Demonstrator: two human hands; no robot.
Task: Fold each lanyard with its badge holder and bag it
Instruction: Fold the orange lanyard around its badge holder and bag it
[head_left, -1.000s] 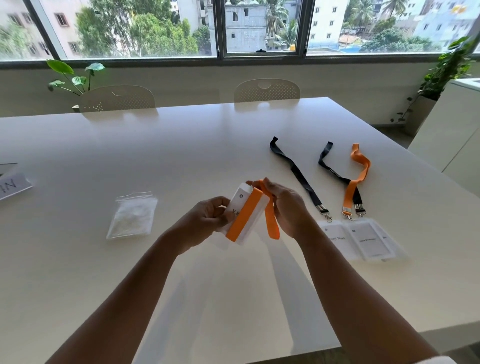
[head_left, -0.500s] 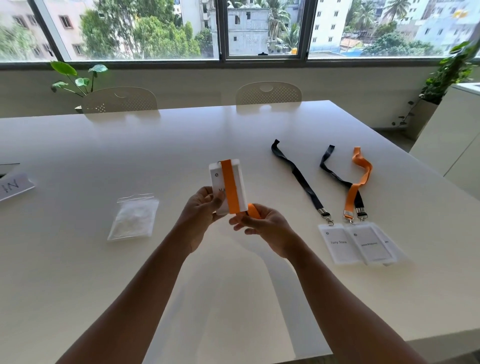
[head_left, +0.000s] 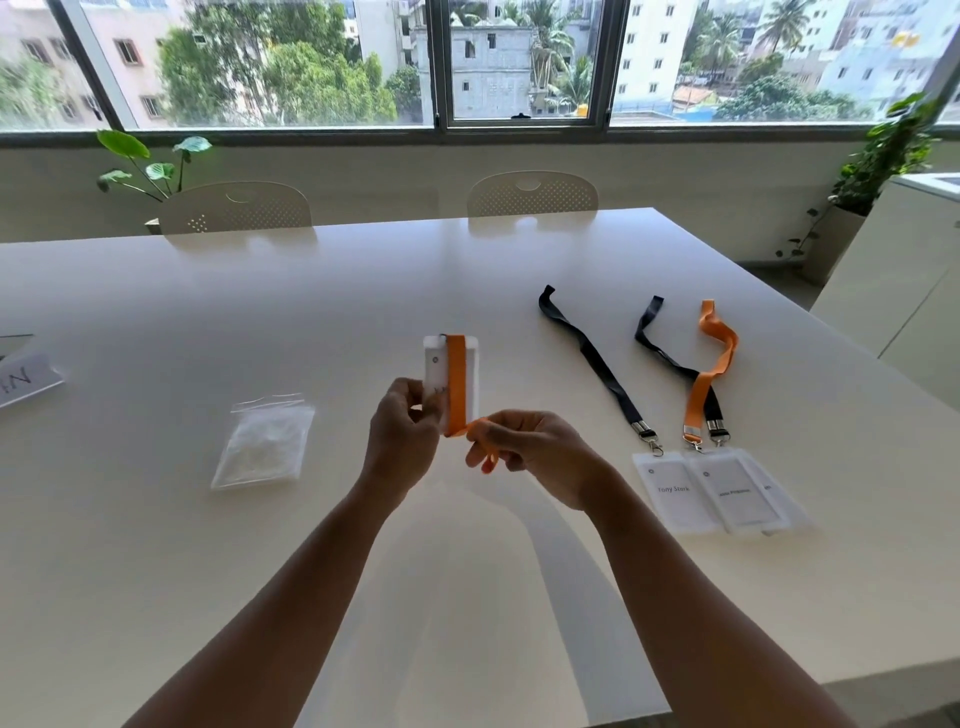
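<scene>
My left hand (head_left: 400, 441) pinches the badge holder (head_left: 450, 382) upright above the table (head_left: 156, 545), an orange lanyard (head_left: 457, 384) laid down its face. My right hand (head_left: 540, 452) is curled around the lanyard's loose end just below. To the left lies a clear bag (head_left: 264, 441), flat and well apart. To the right I see two black lanyards (head_left: 597, 364) and another orange one (head_left: 709, 374), clipped to overlapping badge holders (head_left: 717, 493) near the table's edge. Nothing lies between my hands and the bag.
</scene>
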